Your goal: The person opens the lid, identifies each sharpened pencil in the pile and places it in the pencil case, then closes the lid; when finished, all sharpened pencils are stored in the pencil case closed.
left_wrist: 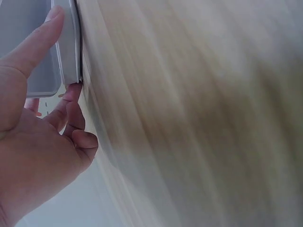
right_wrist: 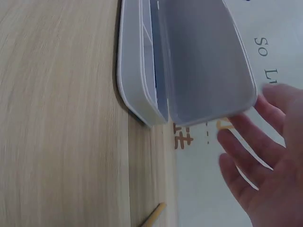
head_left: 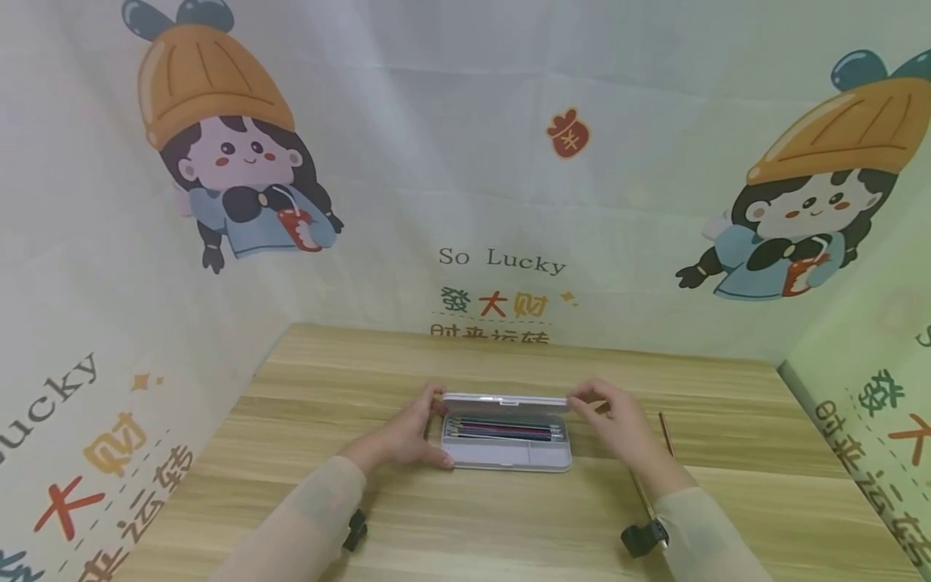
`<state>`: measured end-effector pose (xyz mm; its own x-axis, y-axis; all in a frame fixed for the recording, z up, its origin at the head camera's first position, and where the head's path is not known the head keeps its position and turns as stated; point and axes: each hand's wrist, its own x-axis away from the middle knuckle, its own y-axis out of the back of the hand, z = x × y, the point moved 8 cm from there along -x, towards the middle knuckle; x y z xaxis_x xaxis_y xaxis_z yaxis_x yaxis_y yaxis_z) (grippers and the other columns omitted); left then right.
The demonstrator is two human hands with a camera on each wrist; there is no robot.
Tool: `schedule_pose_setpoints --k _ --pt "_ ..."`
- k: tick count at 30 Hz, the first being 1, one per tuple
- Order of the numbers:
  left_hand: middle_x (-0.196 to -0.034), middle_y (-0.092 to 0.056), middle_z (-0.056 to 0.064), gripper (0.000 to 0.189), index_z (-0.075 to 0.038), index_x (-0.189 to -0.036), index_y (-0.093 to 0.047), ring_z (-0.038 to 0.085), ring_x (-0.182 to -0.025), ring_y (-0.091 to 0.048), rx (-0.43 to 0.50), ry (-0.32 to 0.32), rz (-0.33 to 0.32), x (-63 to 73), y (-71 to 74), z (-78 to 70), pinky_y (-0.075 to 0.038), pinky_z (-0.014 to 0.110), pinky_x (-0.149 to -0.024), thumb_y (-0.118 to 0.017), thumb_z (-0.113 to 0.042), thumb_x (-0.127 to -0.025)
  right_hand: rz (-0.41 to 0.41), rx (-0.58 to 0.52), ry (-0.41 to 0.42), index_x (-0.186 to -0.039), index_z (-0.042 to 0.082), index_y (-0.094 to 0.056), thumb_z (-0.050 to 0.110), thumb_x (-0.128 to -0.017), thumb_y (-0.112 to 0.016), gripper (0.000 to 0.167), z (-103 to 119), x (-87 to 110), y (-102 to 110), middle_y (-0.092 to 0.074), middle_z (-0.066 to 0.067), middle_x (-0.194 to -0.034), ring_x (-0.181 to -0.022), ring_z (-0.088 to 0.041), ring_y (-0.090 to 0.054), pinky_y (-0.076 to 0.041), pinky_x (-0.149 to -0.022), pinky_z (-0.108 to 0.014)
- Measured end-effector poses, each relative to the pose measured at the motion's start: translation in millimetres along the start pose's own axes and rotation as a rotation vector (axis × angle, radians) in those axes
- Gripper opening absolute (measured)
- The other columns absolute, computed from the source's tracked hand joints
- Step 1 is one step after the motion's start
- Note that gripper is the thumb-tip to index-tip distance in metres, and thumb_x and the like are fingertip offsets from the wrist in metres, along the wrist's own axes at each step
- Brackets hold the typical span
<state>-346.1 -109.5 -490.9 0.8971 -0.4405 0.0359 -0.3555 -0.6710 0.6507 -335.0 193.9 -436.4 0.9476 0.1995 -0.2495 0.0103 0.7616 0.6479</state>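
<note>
A white pencil case (head_left: pixel 507 466) lies on the table with its lid (head_left: pixel 502 400) raised. Several pencils (head_left: pixel 502 430) lie side by side in its rear compartment; the front compartments show bare white. My left hand (head_left: pixel 403 432) grips the case's left end, thumb at the front corner and fingers round the back. In the left wrist view, that thumb rests on the case's edge. My right hand (head_left: pixel 618 420) is at the lid's right corner. In the right wrist view, its fingers (right_wrist: pixel 248 153) are spread loosely behind the lid's edge, with the thumb beside the corner.
A brown pencil-like stick (head_left: pixel 666 434) lies on the wooden table (head_left: pixel 509 525) beside my right forearm. A thin yellowish stick (head_left: pixel 643 495) shows partly under that arm. Printed cloth (head_left: pixel 407 202) hangs behind the table and at both sides.
</note>
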Motion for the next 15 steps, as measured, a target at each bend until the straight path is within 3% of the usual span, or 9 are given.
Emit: schedule_pose_setpoints --k 4,8,11,15 --pt "-0.142 -0.056 0.017 0.086 -0.016 -0.135 -0.044 0.04 -0.136 -0.045 -0.029 0.007 0.021 1.6 -0.2 -1.5 -0.032 0.066 -0.119 -0.096 -0.019 -0.067 0.127 -0.017 -0.003 -0.098 0.017 -0.076 0.029 -0.095 -0.075 0.012 -7 5.0 -9 -0.076 -0.004 -0.111 -0.104 -0.023 -0.069 -0.059 -0.088 -0.036" --pt "-0.145 -0.056 0.01 0.075 -0.022 -0.129 -0.052 0.038 -0.137 -0.044 -0.071 0.018 0.041 3.4 -0.1 -2.2 -0.032 0.065 -0.119 -0.095 -0.019 -0.068 0.264 -0.054 0.003 -0.11 0.013 -0.076 0.029 -0.088 -0.083 0.028 -14 10.3 -23 -0.07 -0.014 -0.129 -0.119 -0.035 -0.066 -0.058 -0.1 -0.05" --pt "-0.145 -0.057 0.009 0.07 -0.021 -0.128 -0.055 0.037 -0.138 -0.045 -0.095 -0.001 0.058 4.3 0.9 -5.1 -0.032 0.062 -0.12 -0.094 -0.02 -0.07 0.295 -0.02 0.02 -0.124 0.011 -0.073 0.032 -0.083 -0.086 0.048 -17 12.2 -28 -0.064 -0.018 -0.139 -0.128 -0.043 -0.06 -0.05 -0.108 -0.06" --pt "-0.147 -0.056 0.012 0.065 -0.02 -0.129 -0.059 0.037 -0.141 -0.044 -0.107 -0.016 0.096 4.0 1.3 -7.5 -0.032 0.061 -0.121 -0.092 -0.026 -0.075 0.284 0.036 0.031 -0.128 0.01 -0.071 0.032 -0.079 -0.09 0.058 -19 13.1 -31 -0.062 -0.019 -0.143 -0.133 -0.045 -0.056 -0.045 -0.111 -0.064"
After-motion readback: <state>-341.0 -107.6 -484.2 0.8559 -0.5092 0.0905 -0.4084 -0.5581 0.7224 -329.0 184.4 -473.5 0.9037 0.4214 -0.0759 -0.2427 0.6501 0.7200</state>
